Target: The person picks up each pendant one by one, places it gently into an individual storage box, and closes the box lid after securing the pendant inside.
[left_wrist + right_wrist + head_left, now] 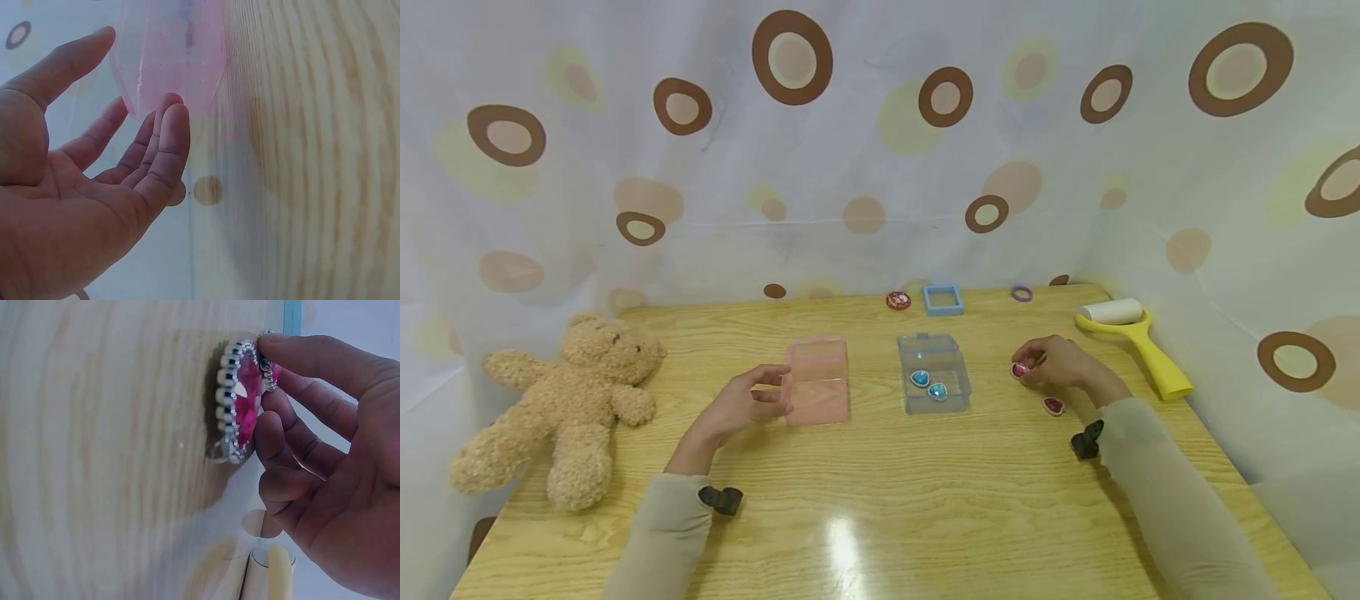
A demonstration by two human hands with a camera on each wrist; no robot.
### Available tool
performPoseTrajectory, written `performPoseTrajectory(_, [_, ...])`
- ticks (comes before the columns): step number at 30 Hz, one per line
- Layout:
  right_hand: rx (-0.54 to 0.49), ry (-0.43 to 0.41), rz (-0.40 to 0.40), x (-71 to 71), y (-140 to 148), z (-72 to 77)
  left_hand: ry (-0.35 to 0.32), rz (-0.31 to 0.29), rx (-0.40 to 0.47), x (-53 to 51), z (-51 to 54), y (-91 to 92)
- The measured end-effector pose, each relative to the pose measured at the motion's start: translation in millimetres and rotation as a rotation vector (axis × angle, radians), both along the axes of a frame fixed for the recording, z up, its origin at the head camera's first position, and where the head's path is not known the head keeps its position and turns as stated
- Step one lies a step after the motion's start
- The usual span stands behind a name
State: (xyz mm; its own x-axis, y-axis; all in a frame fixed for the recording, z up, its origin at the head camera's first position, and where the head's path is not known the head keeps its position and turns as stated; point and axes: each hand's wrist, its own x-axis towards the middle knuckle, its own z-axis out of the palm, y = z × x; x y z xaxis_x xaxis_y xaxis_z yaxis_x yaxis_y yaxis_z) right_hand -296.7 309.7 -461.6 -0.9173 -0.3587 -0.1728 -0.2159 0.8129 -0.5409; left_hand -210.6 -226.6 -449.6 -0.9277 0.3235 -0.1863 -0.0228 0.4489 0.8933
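Note:
A pink clear case (817, 402) lies with its lid laid back; my left hand (741, 406) is at its left edge, fingers loosely bent, and in the left wrist view the hand (106, 156) is beside the case (172, 56). My right hand (1060, 364) pinches a pink gem (1018, 370) between thumb and fingers. A second, red-pink gem (1053, 406) lies on the table below that hand, large in the right wrist view as a gem (245, 400). The bluish clear case (936, 403) in the middle lies open with two blue gems (920, 379) in it.
A teddy bear (568, 408) lies at the left. Along the back are a red round badge (898, 300), a blue square frame (943, 310) and a purple ring (1022, 293). At the right lies a yellow-handled lint roller (1153, 354). Patterned cloth (865, 150) hangs behind the table (887, 508).

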Motion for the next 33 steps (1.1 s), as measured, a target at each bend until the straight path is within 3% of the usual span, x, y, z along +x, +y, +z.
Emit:
performPoseTrajectory(11, [0.028,0.015,0.001,1.4,0.9,0.3,0.000,0.002,0.000,-0.2,-2.1,-0.1])
performPoseTrajectory(25, [-0.112,-0.027,-0.008,4.8,-4.4,10.3,-0.001,0.009,0.004,0.4,-0.8,1.4])
performPoseTrajectory(33, [-0.135,0.061,0.023,5.7,-17.5,22.7,0.010,0.011,-0.006,-0.5,0.7,4.0])
